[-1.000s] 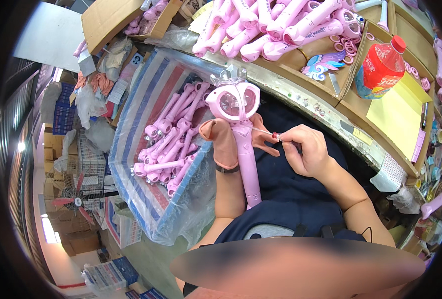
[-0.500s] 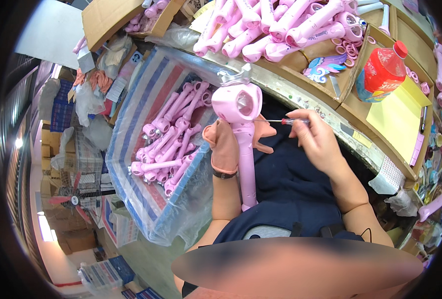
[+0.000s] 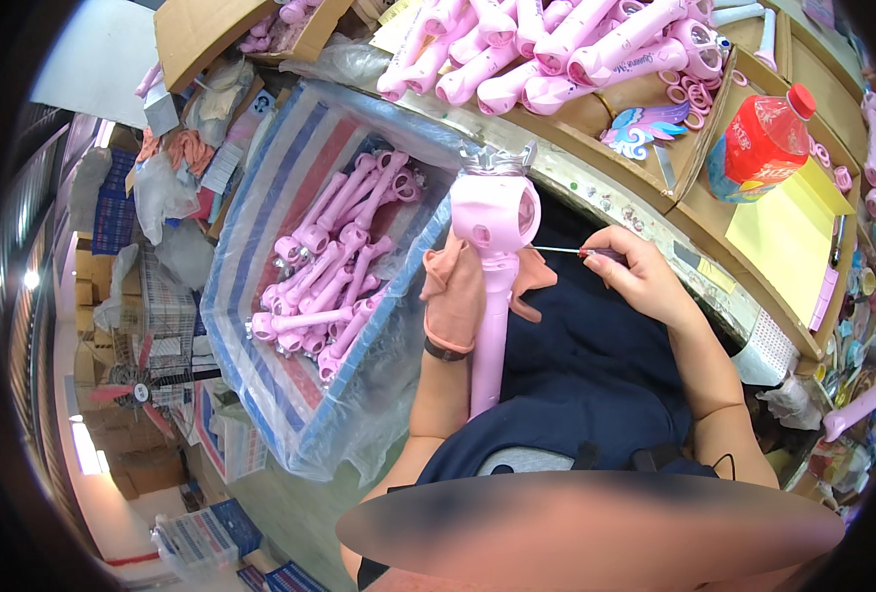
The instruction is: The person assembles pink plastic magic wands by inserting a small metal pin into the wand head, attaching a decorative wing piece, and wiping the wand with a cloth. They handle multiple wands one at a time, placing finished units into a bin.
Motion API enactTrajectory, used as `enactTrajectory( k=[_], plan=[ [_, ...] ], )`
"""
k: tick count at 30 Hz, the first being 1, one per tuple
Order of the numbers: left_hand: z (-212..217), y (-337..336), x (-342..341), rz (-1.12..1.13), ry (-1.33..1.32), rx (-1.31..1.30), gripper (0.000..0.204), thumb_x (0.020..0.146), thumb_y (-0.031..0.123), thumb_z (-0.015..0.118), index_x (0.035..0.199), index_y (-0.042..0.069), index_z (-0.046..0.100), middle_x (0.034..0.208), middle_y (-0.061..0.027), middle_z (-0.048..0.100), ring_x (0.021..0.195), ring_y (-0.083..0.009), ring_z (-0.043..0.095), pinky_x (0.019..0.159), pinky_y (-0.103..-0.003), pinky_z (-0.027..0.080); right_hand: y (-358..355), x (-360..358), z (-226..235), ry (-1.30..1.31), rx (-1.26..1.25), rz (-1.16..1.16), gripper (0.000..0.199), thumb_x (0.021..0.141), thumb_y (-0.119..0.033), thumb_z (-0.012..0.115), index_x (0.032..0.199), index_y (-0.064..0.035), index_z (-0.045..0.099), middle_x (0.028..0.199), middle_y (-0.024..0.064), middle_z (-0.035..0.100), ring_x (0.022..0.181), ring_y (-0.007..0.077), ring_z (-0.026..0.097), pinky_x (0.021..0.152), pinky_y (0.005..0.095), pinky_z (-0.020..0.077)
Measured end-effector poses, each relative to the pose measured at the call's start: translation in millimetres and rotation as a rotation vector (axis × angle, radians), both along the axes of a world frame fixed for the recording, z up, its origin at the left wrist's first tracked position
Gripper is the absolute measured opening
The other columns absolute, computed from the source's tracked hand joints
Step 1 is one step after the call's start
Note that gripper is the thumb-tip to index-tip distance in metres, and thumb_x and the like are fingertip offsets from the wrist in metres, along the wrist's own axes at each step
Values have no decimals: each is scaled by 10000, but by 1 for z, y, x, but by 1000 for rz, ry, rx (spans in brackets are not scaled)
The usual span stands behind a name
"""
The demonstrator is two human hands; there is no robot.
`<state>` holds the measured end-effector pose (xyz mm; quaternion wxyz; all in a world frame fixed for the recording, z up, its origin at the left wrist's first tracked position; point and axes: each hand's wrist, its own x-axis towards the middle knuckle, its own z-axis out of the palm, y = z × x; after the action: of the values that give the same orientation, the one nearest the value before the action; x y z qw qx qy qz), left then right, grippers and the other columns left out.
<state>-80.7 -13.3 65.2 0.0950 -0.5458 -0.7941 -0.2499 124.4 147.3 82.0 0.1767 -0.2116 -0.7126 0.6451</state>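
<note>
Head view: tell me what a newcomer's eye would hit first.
Most likely the pink wand with its silver crown, held at the centre in the gloved left grip. Next, the striped bin of more pink wands at left, and the red-labelled bottle at upper right.

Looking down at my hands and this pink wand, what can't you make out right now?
All in the head view:
Screwdriver tip: lost at the neck of the held wand.
Screwdriver handle: partly hidden by the right hand.
Gloved left hand: the middle of its grip is behind the wand.
Bagged wands: overlapping, so uncountable.
Wand pile: cut off by the top edge.
</note>
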Motion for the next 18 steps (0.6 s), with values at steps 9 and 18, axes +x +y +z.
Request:
enactTrajectory(
  k=[9, 18],
  plan=[
    [13, 0, 13, -2, -950, 207, 228, 892, 14, 516, 1110, -35, 554, 953, -85, 649, 799, -160, 626, 701, -297, 471, 17, 3, -8, -240, -887, 451, 310, 973, -309, 537, 977, -22, 656, 578, -91, 342, 492, 8, 270, 424, 186, 184],
    [10, -5, 7, -33, -631, 196, 506, 840, 33, 594, 1333, 39, 481, 1081, -149, 670, 938, -230, 677, 787, -278, 523, -4, -1, -9, 75, 57, 224, 264, 954, -266, 559, 970, -18, 644, 716, 24, 618, 640, 133, 577, 585, 284, 457]
  ],
)
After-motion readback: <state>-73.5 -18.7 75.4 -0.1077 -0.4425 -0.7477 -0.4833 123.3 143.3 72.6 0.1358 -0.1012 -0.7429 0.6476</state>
